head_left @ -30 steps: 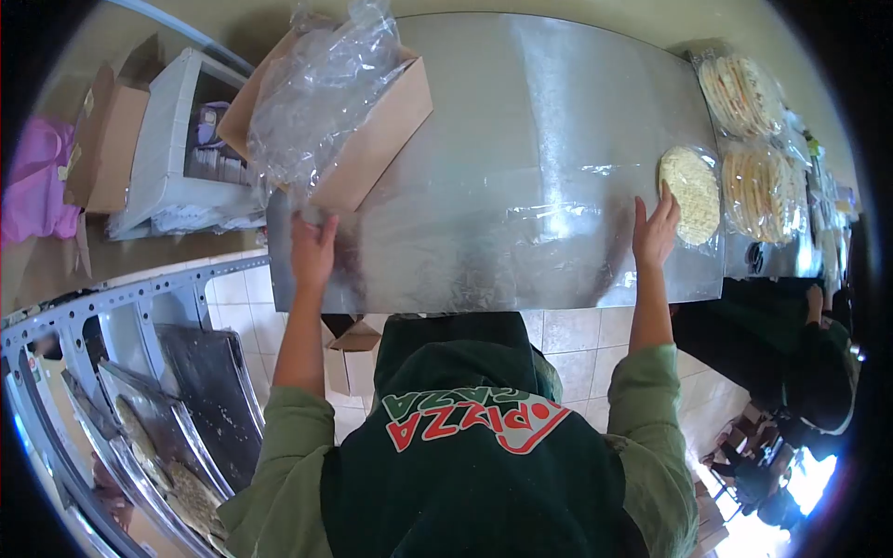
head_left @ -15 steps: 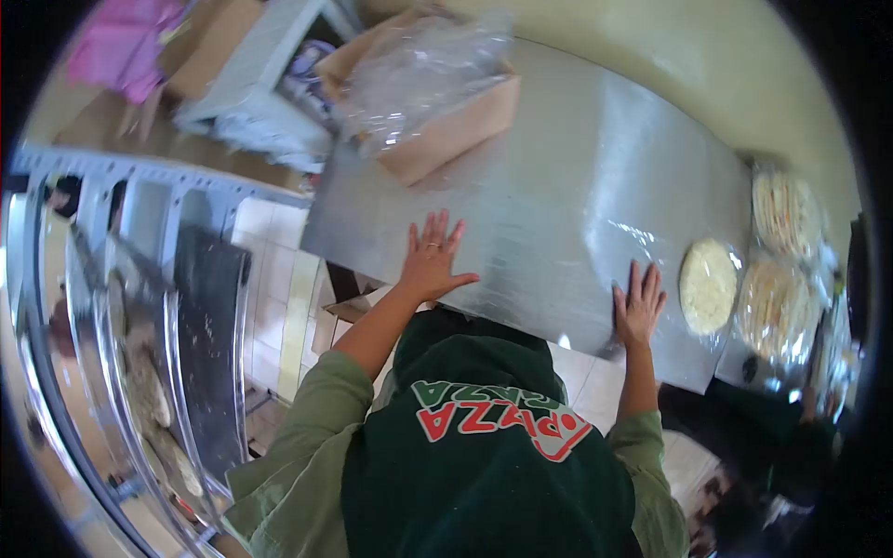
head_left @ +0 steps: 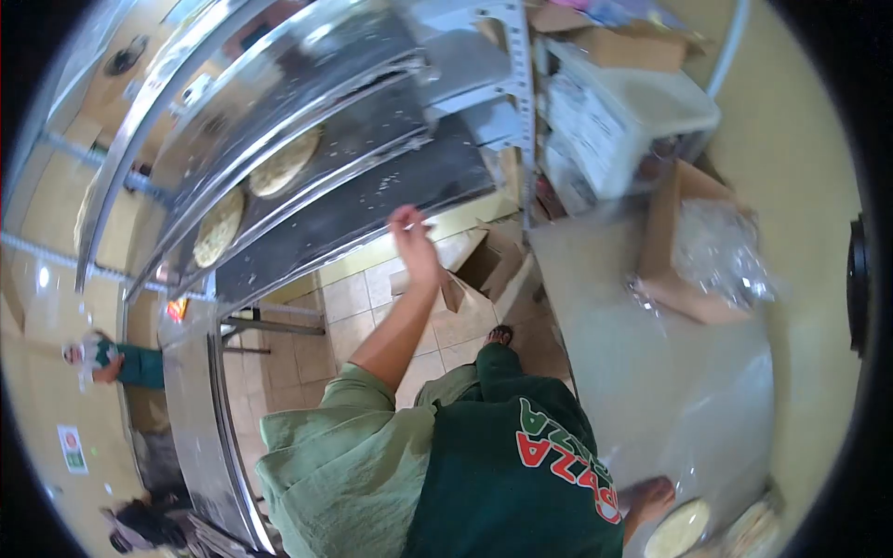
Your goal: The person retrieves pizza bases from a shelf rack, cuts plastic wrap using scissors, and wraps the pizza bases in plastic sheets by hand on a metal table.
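Note:
My left hand (head_left: 414,246) is raised in front of the metal rack, near the lowest dark tray (head_left: 372,200). Its fingers are loosely bent and somewhat blurred, and I see nothing in them. At the lower right, my right hand (head_left: 651,499) is at the metal table (head_left: 642,391), beside a round pale flatbread or pizza base (head_left: 677,530). Its fingers look stretched out, though blur softens them, and no held thing shows. My apron (head_left: 521,465) hides part of the right forearm.
Round bases (head_left: 219,228) lie on the rack's trays. An opened carton (head_left: 498,270) stands on the floor beneath. On the table are a cardboard box (head_left: 693,242) with clear plastic and bagged bases (head_left: 753,530). Another person (head_left: 112,361) stands far left.
My view has turned left towards the rack. My left hand has lifted off the table and moved to the rack's front. My right hand remains by the round base.

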Demonstrator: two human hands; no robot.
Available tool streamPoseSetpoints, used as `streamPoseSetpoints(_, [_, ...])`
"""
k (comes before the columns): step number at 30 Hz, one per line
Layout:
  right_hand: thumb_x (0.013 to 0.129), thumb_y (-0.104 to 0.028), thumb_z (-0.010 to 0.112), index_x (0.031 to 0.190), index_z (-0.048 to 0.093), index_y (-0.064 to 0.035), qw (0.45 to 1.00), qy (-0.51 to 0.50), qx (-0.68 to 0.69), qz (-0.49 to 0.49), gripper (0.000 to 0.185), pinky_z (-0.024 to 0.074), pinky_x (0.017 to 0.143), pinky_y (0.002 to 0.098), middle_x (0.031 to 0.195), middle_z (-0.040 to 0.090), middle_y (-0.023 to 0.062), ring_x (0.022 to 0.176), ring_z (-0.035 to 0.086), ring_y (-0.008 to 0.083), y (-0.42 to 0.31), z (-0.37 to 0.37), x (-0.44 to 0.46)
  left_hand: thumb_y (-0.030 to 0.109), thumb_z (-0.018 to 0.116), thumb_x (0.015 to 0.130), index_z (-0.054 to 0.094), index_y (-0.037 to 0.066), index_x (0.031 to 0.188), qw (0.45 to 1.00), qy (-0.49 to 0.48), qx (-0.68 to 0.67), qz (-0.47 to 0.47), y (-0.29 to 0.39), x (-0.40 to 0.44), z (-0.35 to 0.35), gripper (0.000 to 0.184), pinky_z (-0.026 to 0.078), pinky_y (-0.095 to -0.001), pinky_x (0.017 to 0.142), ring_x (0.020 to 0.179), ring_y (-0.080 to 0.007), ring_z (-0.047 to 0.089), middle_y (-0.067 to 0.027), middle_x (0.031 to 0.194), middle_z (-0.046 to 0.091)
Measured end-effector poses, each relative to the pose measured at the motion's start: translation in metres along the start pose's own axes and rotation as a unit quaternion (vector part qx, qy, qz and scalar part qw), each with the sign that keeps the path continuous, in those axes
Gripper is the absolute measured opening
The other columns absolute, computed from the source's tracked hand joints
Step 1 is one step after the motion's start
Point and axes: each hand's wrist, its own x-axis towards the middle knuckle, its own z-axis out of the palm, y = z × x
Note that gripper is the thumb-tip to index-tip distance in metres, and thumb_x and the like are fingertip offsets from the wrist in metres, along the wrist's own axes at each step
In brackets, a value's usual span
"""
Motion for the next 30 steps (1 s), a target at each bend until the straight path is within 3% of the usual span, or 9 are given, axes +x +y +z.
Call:
streamPoseSetpoints(3, [0.087,-0.031,0.048,0.107,0.054,0.0021,0.999,-0.025,-0.04,0.003,0.039,0.0406,0.086,0.0437,0.109,0.052,0.0211,0.1,0.05,0.0363,-0.003,0.008,0.011,0.015,0.053,0.088,0.043,0.007,0.102,0.972,0.063,-0.186,0.126,0.04,0.074,-0.064,0.02,0.046,-0.0321,0.071,0.075,-0.0169,0.053,-0.0059,0.09,0.051])
streamPoseSetpoints(8, [0.087,-0.03,0.048,0.107,0.054,0.0023,0.998,-0.056,-0.037,0.001,0.039,0.0407,0.086,0.0438,0.109,0.052,0.0213,0.099,0.051,0.0363,-0.026,0.016,0.031,0.038,0.036,0.092,0.017,-0.002,0.135,0.884,0.286,-0.367,-0.049,0.124,0.163,-0.126,0.062,0.018,-0.0461,0.108,0.131,-0.0328,0.018,-0.0219,0.139,0.016])
streamPoseSetpoints(11, [0.087,-0.03,0.048,0.107,0.054,0.0024,0.997,-0.07,-0.032,0.007,0.038,0.0407,0.086,0.0438,0.108,0.052,0.0215,0.099,0.051,0.0362,-0.041,0.019,0.039,0.045,0.023,0.093,-0.002,0.002,0.139,0.85,0.224,-0.458,-0.135,0.143,0.192,-0.138,0.068,0.004,-0.0504,0.108,0.135,-0.0345,0.002,-0.0173,0.145,-0.002])
streamPoseSetpoints(12, [0.087,-0.03,0.048,0.107,0.054,0.0024,0.997,-0.075,-0.028,0.011,0.038,0.0407,0.086,0.0438,0.108,0.052,0.0215,0.099,0.051,0.0362,-0.045,0.02,0.04,0.05,0.026,0.09,0.011,0.001,0.137,0.85,0.15,-0.481,-0.153,0.13,0.209,-0.153,0.069,0.017,-0.0504,0.105,0.127,-0.0328,0.023,-0.0188,0.138,0.015])
streamPoseSetpoints(15, [0.087,-0.029,0.048,0.107,0.054,0.0025,0.995,-0.091,-0.02,0.026,0.038,0.0408,0.086,0.0438,0.108,0.053,0.0217,0.099,0.051,0.0362,-0.052,0.023,0.042,0.053,0.037,0.081,0.047,0.003,0.106,0.87,0.18,-0.395,-0.234,0.12,0.237,-0.164,0.057,0.035,-0.0383,0.08,0.075,-0.0215,0.036,-0.0094,0.087,0.039])
streamPoseSetpoints(20, [0.087,-0.029,0.048,0.107,0.055,0.0027,0.992,-0.116,0.001,0.053,0.038,0.0408,0.086,0.0438,0.107,0.053,0.0219,0.098,0.051,0.0361,-0.044,0.018,0.051,0.048,0.036,0.086,0.047,0.007,0.122,0.91,-0.055,-0.41,-0.026,0.115,0.25,-0.138,0.056,0.036,-0.0484,0.095,0.113,-0.0311,0.045,-0.0134,0.124,0.047])
streamPoseSetpoints(24, [0.087,-0.028,0.048,0.107,0.055,0.0028,0.987,-0.137,0.039,0.077,0.037,0.0409,0.085,0.0439,0.106,0.053,0.0221,0.098,0.052,0.0361,-0.023,0.013,0.057,0.043,0.036,0.088,0.052,0.005,0.115,0.875,-0.056,-0.48,-0.036,0.095,0.266,-0.124,0.049,0.037,-0.0458,0.095,0.109,-0.0311,0.048,-0.0141,0.118,0.052])
streamPoseSetpoints(28, [0.087,-0.028,0.048,0.107,0.055,0.003,0.979,-0.154,0.093,0.095,0.037,0.0409,0.085,0.0439,0.106,0.054,0.0223,0.097,0.052,0.0361,0.012,0.015,0.06,0.05,0.025,0.089,0.036,0.006,0.132,0.878,0.046,-0.461,-0.121,0.088,0.236,-0.117,0.062,0.019,-0.0628,0.1,0.126,-0.0397,0.029,-0.0186,0.136,0.034])
streamPoseSetpoints(30, [0.087,-0.027,0.048,0.107,0.055,0.003,0.979,-0.155,0.106,0.077,0.037,0.041,0.085,0.0439,0.106,0.054,0.0224,0.097,0.052,0.036,0.034,0.021,0.059,0.049,0.025,0.09,0.033,0.008,0.134,0.848,-0.088,-0.517,-0.072,0.105,0.21,-0.105,0.061,0.018,-0.0581,0.104,0.127,-0.0368,0.028,-0.0174,0.139,0.03])
